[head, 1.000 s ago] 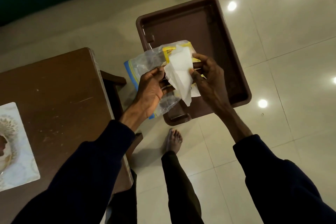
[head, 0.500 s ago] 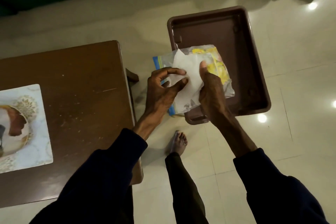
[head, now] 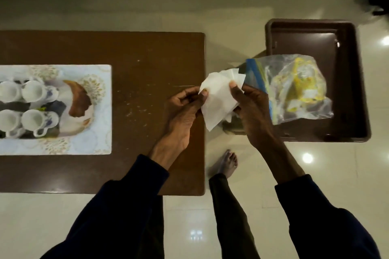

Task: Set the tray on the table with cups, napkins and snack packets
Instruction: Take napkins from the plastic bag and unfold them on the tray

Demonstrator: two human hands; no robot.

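A pale glossy tiled floor [head: 242, 6] carries a low brown wooden table [head: 147, 59] and, to its right, a dark brown plastic tub [head: 353, 82] standing directly on the tiles.

Both hands meet over the table's right edge. The left hand [head: 183, 109] pinches the near-left edge of a small stack of white paper napkins [head: 216, 94] between thumb and fingers. The right hand [head: 252, 107] clamps the stack's right side under its thumb, and the same hand appears to hold a clear zip bag [head: 294, 88], which hangs just right of the grip, over the tub.

Risks, as I judge them: the napkins fan out loosely above the thumbs, so peeling one off could drag extra sheets, which would fall to the floor below the grip. The right hand is doing double duty; loosening it for the napkins could let the bag slide down into the tub.

Containers: the bag holds yellow snack packets [head: 299, 82]; how many, I cannot tell. The tub looks otherwise bare. Well left of the grip, the patterned white tray [head: 101, 111] sits on the table with four white cups [head: 33, 90] and a brown object I cannot identify.
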